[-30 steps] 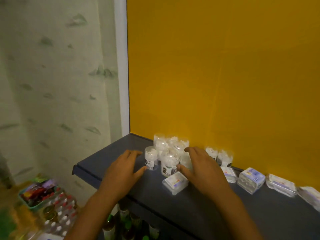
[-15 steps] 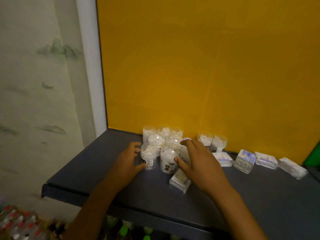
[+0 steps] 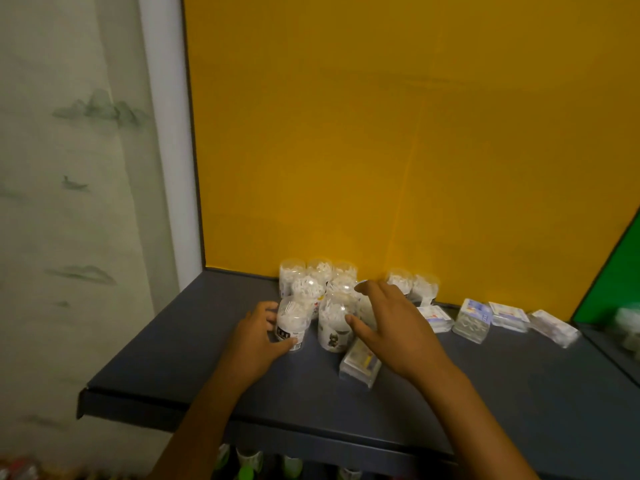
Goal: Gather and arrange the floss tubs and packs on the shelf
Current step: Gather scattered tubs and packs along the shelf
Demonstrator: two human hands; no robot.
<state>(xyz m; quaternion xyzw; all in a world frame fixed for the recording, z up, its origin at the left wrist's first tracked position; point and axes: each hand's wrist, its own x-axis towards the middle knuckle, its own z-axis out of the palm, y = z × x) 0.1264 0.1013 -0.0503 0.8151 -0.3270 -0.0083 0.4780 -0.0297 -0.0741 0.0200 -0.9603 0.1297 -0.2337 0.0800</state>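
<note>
Several clear floss tubs [image 3: 313, 285] filled with white picks stand bunched at the back of the dark shelf [image 3: 166, 362]. My left hand [image 3: 252, 344] curls round the front-left tub [image 3: 291, 320], thumb in front and fingers at its left side. My right hand [image 3: 394, 327] lies spread against the bunch's right side, its thumb touching the front-middle tub [image 3: 334, 323] and its fingers over a tub behind. A flat floss pack [image 3: 358, 363] lies under its wrist. Two more tubs [image 3: 415, 287] stand apart to the right, then a row of packs [image 3: 472, 320].
A yellow back panel [image 3: 381, 168] closes the shelf behind, a white post [image 3: 169, 168] stands at the left and a green panel [image 3: 616, 278] at the right. Bottles [image 3: 249, 462] stand below the shelf's front edge. Bare shelf surface lies at the front right.
My view has swung right and up. Both hands stay at the bunch of tubs; the left fingers have closed a little more round the front-left tub.
</note>
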